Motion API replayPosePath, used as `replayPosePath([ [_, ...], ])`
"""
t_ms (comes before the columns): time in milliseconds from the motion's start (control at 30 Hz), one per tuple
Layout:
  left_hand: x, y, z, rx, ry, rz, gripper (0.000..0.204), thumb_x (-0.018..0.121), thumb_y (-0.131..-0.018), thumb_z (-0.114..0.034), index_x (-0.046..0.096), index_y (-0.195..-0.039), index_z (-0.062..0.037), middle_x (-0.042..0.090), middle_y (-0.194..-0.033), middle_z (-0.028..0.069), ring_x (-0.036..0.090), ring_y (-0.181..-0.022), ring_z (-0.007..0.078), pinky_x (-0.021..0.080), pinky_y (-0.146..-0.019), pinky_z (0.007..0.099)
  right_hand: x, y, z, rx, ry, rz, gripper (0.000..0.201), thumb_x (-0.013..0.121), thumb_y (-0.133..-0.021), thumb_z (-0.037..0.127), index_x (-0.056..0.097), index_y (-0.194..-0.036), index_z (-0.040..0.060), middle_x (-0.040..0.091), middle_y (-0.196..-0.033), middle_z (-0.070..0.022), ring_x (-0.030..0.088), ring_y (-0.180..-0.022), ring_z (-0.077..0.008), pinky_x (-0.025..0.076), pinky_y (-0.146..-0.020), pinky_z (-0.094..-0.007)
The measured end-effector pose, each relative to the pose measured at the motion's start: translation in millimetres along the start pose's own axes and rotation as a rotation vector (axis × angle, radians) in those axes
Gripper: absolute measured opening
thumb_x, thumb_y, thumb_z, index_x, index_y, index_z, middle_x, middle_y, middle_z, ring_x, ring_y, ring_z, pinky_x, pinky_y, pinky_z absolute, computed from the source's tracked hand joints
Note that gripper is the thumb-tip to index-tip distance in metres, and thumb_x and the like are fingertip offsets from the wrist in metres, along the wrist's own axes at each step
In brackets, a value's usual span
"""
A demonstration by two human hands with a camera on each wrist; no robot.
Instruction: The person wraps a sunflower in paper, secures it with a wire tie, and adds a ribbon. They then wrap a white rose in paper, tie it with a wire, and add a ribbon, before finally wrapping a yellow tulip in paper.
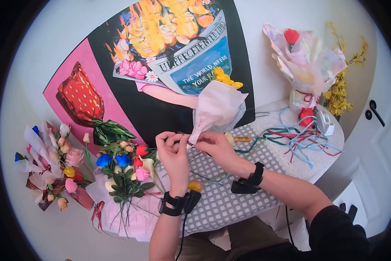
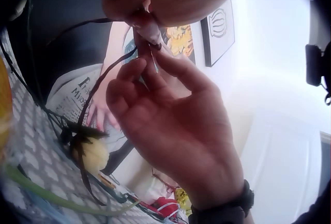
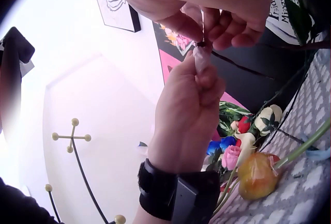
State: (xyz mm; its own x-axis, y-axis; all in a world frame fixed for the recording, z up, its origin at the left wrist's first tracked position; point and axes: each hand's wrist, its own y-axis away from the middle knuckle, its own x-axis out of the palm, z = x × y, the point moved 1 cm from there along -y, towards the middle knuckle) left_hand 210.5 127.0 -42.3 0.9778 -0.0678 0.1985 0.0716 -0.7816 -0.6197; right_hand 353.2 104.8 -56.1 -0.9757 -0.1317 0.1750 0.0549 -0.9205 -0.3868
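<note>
A small bouquet wrapped in pale pink paper [image 1: 219,104] tilts over the table, with yellow flowers [image 1: 226,78] at its top. My left hand [image 1: 176,150] grips the twisted lower end of the paper; in the right wrist view the white paper neck [image 3: 201,61] shows between its thumb and fingers. Close against it, my right hand [image 1: 217,150] pinches a thin dark ribbon at that neck. Lengths of this dark ribbon [image 2: 95,92] hang down in the left wrist view. Fingers partly hide where the ribbon crosses the paper.
Loose artificial flowers [image 1: 123,163] lie on pink paper at the left, beside another bouquet [image 1: 52,165]. Tangled ribbons [image 1: 302,135], a tape dispenser [image 1: 325,123] and a wrapped bouquet with a red flower [image 1: 304,65] occupy the right. A yellow flower head [image 3: 257,176] lies on the checked tablecloth [image 1: 230,198].
</note>
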Motion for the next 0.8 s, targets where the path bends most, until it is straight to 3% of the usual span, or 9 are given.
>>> replayPosePath([
  [133,-1.0,1.3,-3.6,-0.016,0.002,0.001,0.029,0.067,-0.095,0.005,0.045,-0.112,-0.0038,0.070,-0.097,0.0097,0.064,-0.072,0.0051,0.036,-0.048,0.0169,4.7,1.3,1.4,0.009,-0.135,0.016,0.024,0.068,-0.096,0.018,0.071,-0.110,-0.0013,0.069,-0.096,0.0005,0.058,-0.082,-0.0063,0.047,-0.075,-0.0234],
  [300,-1.4,0.9,-2.8,0.001,-0.036,0.003,0.030,0.067,-0.095,0.006,0.045,-0.113,-0.0030,0.068,-0.095,0.0092,0.065,-0.077,0.0076,0.046,-0.062,0.0174,8.3,0.8,-0.3,0.111,-0.163,0.009,0.022,0.069,-0.098,0.027,0.070,-0.100,0.0054,0.058,-0.079,0.0054,0.047,-0.070,-0.0030,0.035,-0.063,-0.0208],
  [400,0.8,2.2,-5.4,0.003,-0.084,-0.001,0.029,0.067,-0.095,0.006,0.046,-0.113,-0.0029,0.068,-0.095,0.0090,0.065,-0.078,0.0080,0.049,-0.064,0.0189,10.8,1.8,-1.8,0.138,-0.243,-0.002,0.019,0.069,-0.099,0.027,0.068,-0.098,0.0075,0.052,-0.074,0.0069,0.045,-0.068,-0.0031,0.034,-0.061,-0.0213],
  [800,2.3,3.2,-7.4,-0.044,-0.190,0.000,0.023,0.063,-0.096,0.006,0.046,-0.111,-0.0013,0.065,-0.091,0.0076,0.060,-0.073,0.0073,0.046,-0.061,0.0214,13.8,3.3,-0.7,0.260,-0.543,0.090,0.013,0.065,-0.103,0.022,0.064,-0.111,0.0111,0.046,-0.078,0.0089,0.039,-0.066,-0.0015,0.033,-0.059,-0.0224],
])
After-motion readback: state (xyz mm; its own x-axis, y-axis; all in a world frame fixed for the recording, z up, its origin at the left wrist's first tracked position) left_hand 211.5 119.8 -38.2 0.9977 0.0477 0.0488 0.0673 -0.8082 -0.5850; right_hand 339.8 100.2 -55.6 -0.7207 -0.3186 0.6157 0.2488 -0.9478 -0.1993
